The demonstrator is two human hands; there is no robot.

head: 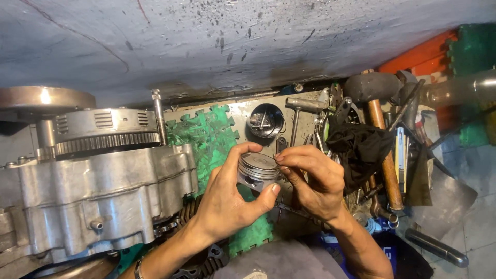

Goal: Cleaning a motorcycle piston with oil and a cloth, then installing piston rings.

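Observation:
My left hand (227,199) grips a small silver piston (257,170) from below and behind, thumb across its skirt and forefinger arched over its crown. My right hand (312,178) rests against the piston's right side, fingertips pinched at its upper ring groove. Whether a ring or clip is between those fingertips is too small to tell. Both hands hover over a green foam mat (206,137).
A grey engine case (98,196) with a toothed clutch basket (106,132) fills the left. A round metal tin (265,120) lies beyond the hands. To the right, a black rag (359,150), a wooden-handled hammer (385,150), a T-handle wrench (305,106) and several loose tools crowd the floor.

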